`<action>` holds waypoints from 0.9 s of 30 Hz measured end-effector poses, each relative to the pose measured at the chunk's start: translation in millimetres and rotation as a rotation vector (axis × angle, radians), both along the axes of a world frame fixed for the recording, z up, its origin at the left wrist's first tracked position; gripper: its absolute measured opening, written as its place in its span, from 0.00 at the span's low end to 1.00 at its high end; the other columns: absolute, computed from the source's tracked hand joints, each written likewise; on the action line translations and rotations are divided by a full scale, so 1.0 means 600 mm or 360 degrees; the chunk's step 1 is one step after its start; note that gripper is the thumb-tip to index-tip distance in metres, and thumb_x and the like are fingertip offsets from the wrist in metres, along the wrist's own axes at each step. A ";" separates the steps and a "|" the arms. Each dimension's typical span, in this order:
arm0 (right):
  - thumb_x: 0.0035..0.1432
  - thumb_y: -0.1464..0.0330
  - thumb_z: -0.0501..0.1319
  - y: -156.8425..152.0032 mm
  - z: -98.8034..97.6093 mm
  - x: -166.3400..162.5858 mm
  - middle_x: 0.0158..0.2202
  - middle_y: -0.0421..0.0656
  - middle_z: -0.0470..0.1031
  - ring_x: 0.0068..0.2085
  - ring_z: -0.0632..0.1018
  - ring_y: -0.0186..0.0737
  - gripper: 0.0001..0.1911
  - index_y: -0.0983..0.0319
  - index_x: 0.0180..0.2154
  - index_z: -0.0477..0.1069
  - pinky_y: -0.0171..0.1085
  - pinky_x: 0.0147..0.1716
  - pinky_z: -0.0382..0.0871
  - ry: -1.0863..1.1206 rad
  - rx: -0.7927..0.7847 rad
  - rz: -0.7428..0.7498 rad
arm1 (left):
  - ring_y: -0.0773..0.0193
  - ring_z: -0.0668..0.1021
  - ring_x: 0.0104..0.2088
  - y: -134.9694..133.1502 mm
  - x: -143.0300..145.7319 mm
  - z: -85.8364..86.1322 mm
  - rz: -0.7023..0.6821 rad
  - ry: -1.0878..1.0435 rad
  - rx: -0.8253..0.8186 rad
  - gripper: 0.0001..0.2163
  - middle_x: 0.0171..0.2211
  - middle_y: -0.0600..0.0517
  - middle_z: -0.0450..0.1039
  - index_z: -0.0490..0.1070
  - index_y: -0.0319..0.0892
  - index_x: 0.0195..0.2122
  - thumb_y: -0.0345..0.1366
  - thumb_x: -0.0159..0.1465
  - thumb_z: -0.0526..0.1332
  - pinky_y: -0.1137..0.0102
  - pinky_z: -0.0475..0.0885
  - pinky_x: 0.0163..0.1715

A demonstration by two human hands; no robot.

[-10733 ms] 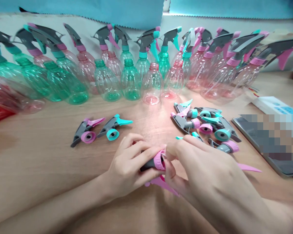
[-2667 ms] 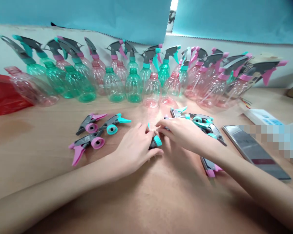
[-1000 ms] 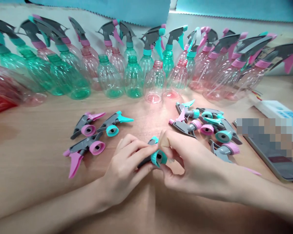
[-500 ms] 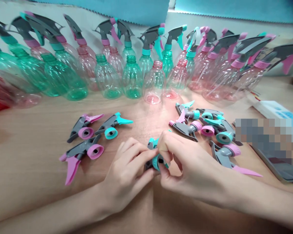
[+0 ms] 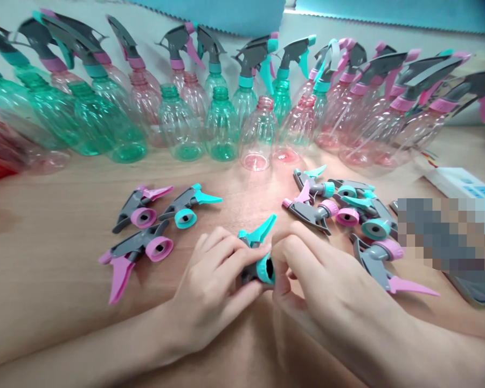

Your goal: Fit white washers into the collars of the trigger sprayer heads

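Dead centre of the wooden table (image 5: 64, 258), there's a teal spray head (image 5: 263, 269) in hand, so call that the middle of the clock, with 12 pointing away from the person. The left hand (image 5: 216, 285) comes in from around 8 and has it gripped between thumb and fingers, which cover most of the grey body. Its teal trigger sticks up toward 12, and the open mouth of the collar faces 3.

The right hand (image 5: 323, 269) sits right at that mouth on the 3 o'clock side, thumb and fingers curled in close together. Can't tell if they're pinching something or actually touching the collar, the fingertips are too hidden.

Over at 9 to 10 there's a little bunch of three loose heads: a pink one (image 5: 133, 245) nearest the person, then another pink head (image 5: 135, 210) and a teal one (image 5: 186, 210) just past it. A bigger mixed pile (image 5: 347, 215), pink and teal, sits at 1 to 2, plus a pink-triggered head (image 5: 374, 264) out at 3.

Straight up at 12 is a topless pink bottle (image 5: 259, 132), with a topless green bottle (image 5: 222, 126) at 11. Sprayer-topped bottles (image 5: 244, 102) stand behind those. Phone's (image 5: 479, 285) way out past 3, partly pixelated.
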State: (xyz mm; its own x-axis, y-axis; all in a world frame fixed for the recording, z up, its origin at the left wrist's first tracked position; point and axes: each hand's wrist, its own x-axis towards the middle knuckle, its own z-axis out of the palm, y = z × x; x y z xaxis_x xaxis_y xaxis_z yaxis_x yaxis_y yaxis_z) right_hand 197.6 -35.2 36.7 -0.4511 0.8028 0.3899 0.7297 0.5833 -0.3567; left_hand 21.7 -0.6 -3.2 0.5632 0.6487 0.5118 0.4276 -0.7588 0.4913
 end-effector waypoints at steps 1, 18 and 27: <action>0.48 0.84 0.50 0.003 0.000 0.001 0.30 0.39 0.64 0.27 0.67 0.34 0.13 0.60 0.31 0.56 0.34 0.22 0.60 0.0017 -0.0056 0.0003 | 0.61 0.68 0.34 0.000 0.000 0.000 -0.0006 0.0006 -0.0004 0.07 0.32 0.52 0.70 0.71 0.41 0.40 0.28 0.61 0.60 0.66 0.60 0.34; 0.53 0.77 0.57 0.026 0.043 0.037 0.33 0.36 0.71 0.32 0.75 0.32 0.09 0.58 0.33 0.63 0.31 0.24 0.72 0.0556 -0.0794 -0.0073 | 0.64 0.69 0.34 0.007 0.000 0.015 -0.0058 -0.0099 -0.0230 0.08 0.31 0.53 0.69 0.71 0.42 0.43 0.34 0.63 0.63 0.69 0.65 0.35; 0.51 0.75 0.63 0.041 0.047 0.031 0.30 0.37 0.71 0.29 0.74 0.31 0.08 0.60 0.27 0.65 0.30 0.25 0.72 0.0551 -0.0747 -0.0088 | 0.64 0.71 0.34 0.009 0.000 0.014 -0.0108 -0.0171 -0.0191 0.09 0.32 0.52 0.72 0.70 0.42 0.44 0.36 0.63 0.61 0.69 0.68 0.35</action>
